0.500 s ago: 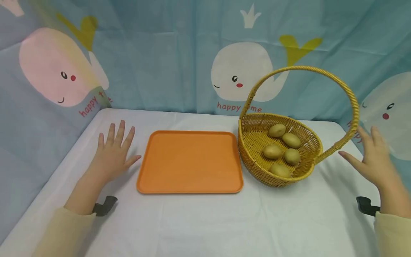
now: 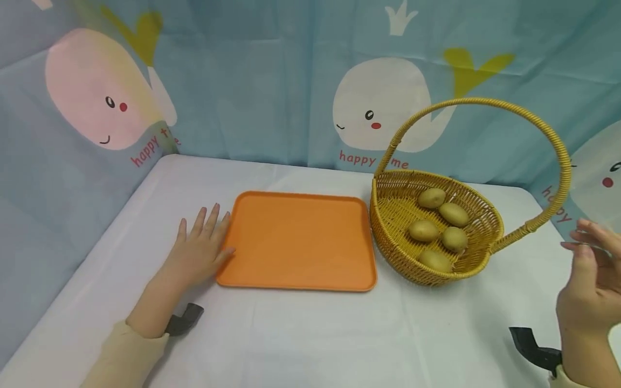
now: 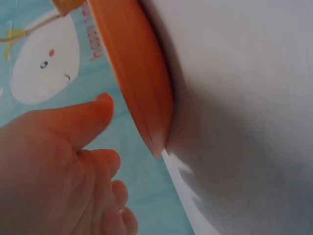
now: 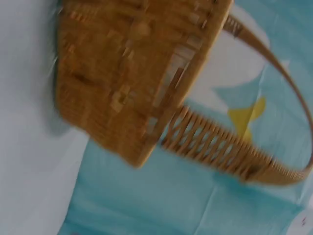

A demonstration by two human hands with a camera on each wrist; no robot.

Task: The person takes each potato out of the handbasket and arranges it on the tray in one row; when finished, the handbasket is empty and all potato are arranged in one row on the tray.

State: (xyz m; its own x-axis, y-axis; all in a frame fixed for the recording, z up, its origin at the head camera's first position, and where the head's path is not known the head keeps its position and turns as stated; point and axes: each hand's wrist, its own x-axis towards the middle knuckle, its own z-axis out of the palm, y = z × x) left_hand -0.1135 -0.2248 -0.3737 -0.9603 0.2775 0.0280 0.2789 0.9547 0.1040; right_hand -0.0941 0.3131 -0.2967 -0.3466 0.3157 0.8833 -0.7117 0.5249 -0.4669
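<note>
Though shallow, tray [image 2: 298,242] longest sideways

Reads "happy" in red on the blue backdrop [image 2: 233,97] below the pink whale [image 2: 87,81], then "t" and "e", unclear in between. Reads "happy" and "me" in red below the white whale [image 2: 402,86], interrupted by the basket handle [image 2: 480,101]. Shows part of another red "happy" at right, partly covered by the same handle. Shows blurred red lettering [image 3: 95,49] on the backdrop beside the orange tray [image 3: 132,63] in the left wrist view, legible only in part.
</note>
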